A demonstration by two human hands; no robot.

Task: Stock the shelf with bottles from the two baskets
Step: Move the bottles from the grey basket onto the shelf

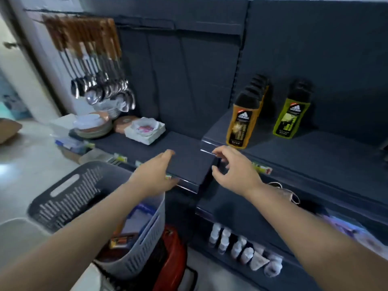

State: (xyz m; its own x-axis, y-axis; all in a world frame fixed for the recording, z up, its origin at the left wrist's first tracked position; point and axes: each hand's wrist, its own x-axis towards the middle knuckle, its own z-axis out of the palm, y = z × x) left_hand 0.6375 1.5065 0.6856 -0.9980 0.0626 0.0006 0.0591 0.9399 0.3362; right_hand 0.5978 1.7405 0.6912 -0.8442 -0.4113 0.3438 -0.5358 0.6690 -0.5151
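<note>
Since L arm (94,223) crosses grey basket (147,248), contents mostly unclear.

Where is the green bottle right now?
In the head view the green bottle stands on the right-hand shelf, to the right of the row of orange bottles and apart from it.

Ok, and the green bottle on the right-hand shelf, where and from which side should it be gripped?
Probably round the middle of the green bottle, below its black cap, coming straight from the front. It stands upright with its broad label facing out and bare shelf on both sides, so thumb and fingers can close on its narrow edges without knocking the orange bottle beside it.
</note>
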